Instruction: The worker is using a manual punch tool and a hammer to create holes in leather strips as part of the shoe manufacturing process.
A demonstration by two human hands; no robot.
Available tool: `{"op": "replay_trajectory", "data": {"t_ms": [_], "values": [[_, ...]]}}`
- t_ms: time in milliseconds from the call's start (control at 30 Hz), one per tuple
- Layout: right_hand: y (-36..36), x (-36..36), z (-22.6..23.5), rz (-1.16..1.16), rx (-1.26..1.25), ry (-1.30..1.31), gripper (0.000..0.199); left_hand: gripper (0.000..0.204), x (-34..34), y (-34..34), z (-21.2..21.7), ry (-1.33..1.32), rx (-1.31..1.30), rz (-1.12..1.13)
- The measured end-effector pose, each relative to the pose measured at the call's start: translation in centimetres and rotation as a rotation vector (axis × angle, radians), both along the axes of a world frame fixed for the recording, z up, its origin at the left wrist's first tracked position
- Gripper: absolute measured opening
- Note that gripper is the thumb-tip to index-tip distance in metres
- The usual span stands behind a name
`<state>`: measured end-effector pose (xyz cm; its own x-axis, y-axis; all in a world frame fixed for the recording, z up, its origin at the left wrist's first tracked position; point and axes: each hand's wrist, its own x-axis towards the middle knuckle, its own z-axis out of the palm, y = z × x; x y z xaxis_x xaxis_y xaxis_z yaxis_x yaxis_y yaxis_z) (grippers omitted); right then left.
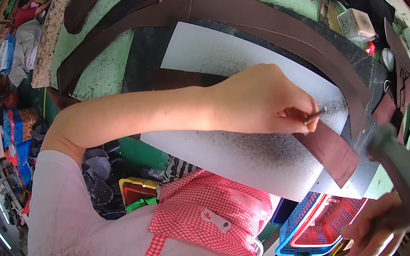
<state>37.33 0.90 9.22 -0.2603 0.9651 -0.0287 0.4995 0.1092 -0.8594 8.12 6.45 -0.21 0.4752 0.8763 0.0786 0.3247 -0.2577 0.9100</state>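
Note:
My left hand point(280, 105) is closed over a strip of dark brown leather point(332, 157), pinching a thin metal punch point(316, 116) whose lower end is hidden by the fingers. The strip runs under my hand and wrist and lies on a white sheet point(200, 154) speckled with dark marks. At the right, my right hand point(370, 234) is wrapped round a grey hammer point(406, 169), raised close to the camera. Its rounded end points toward the strip, apart from the punch. My fingers hide part of its handle.
Large brown leather pieces point(268, 16) curve across the green table point(106, 67) behind the sheet. A black mat point(145, 46) lies beneath them. A whitish block point(356, 26) stands at the back right. Blue and red plastic baskets point(309, 223) sit below the table's near edge.

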Motion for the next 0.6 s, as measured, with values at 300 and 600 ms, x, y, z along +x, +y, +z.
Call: {"op": "replay_trajectory", "data": {"t_ms": [300, 600], "values": [[3.3, -4.7, 1.2, 0.002, -0.081, 0.07, 0.05, 0.011, -0.6, 0.3, -0.2, -0.066, 0.043, 0.005], [2.2, -4.5, 0.4, 0.147, -0.112, -0.048, 0.035, 0.015, -1.4, 0.0, 0.5, 0.267, 0.319, -0.099]]}}
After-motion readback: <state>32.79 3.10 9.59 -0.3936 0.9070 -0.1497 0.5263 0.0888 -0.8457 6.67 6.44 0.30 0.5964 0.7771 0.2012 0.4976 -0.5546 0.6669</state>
